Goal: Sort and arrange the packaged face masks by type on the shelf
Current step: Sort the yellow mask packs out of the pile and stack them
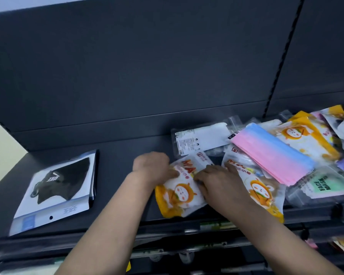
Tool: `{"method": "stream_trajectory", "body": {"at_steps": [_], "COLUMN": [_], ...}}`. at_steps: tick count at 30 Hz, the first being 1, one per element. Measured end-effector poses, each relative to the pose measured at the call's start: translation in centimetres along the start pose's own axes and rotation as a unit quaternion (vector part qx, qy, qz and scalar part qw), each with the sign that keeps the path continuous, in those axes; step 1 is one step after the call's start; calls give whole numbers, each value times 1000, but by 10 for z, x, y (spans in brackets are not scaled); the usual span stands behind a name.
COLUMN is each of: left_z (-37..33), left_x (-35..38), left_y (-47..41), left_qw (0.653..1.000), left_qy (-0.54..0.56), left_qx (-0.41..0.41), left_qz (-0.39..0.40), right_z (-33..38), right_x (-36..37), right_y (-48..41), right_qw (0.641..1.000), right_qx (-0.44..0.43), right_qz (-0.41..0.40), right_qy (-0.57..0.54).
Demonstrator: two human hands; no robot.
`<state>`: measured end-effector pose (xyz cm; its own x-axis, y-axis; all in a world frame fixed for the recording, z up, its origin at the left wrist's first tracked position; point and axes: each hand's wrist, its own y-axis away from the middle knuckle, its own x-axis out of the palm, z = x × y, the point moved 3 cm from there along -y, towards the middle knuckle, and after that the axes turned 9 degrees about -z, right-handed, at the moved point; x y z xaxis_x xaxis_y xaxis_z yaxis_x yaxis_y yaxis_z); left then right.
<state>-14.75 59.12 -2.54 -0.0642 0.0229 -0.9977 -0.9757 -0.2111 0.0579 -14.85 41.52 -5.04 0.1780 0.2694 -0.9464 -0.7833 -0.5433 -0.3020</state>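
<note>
Two hands meet on an orange pack (pixel 178 197) lying mid-way along the shelf (pixel 117 155). The left hand (pixel 153 168) curls round its upper edge, and the right hand (pixel 216 180) seems to press it flat with fairly straight fingers, though blur hides the tips. A black pack (pixel 58 187) lies well to the left, and a heap with a pink-blue pack (pixel 272 151) sits on the right.

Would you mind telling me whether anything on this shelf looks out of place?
Yes: on the right, the pink-blue masks lie slanted over orange packs and a FACE MASK pack, types jumbled together. The black-mask stack at left sits tidy.
</note>
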Motion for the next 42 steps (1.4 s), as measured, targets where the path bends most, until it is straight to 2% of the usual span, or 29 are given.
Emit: {"method": "stream_trajectory", "body": {"at_steps": [2,3,7,11,13,15,17,18,20,22,24,26,27,30,34,38,42], "left_z": [13,18,21,35,54,79,98,104,104,93,81,75,72,56,8,-44,-71], "left_x": [-5,-4,7,11,9,6,7,8,10,9,15,24,26,20,5,2,8], "left_y": [1,1,5,11,13,15,15,15,16,19,19,19,18,12,4,-4,-11], "left_qw": [999,999,989,968,940,900,865,862,897,935,962,984,988,988,955,942,946], "left_qy": [-37,-19,133,222,302,354,366,353,265,208,210,161,136,95,206,285,314], "left_qx": [-32,-36,-44,-109,-157,-227,-288,-301,-270,-156,-57,-22,-23,-31,30,75,32], "left_qz": [5,1,46,32,-17,-114,-187,-203,-227,-239,-164,-77,-69,-117,-213,-158,-75], "right_z": [7,11,23,29,34,40,44,47,52,53,53,49,46,31,3,-25,-37], "right_x": [3,5,5,9,7,8,12,15,18,19,18,16,15,9,-5,-17,-26], "right_y": [-2,-1,5,2,-4,-9,-13,-14,-15,-14,-11,-7,-4,7,29,53,64], "right_qw": [1000,1000,997,994,993,991,992,992,993,994,994,996,998,998,995,989,985], "right_qx": [-6,-14,-31,-39,-47,-46,-38,-42,-55,-54,-46,-31,-19,20,68,130,106], "right_qz": [7,11,37,37,-21,-73,-87,-91,-90,-88,-89,-74,-66,-57,-70,-66,-135], "right_qy": [1,-6,-56,-97,-108,-99,-85,-76,-57,-44,-39,-29,-16,-4,20,40,-2]}}
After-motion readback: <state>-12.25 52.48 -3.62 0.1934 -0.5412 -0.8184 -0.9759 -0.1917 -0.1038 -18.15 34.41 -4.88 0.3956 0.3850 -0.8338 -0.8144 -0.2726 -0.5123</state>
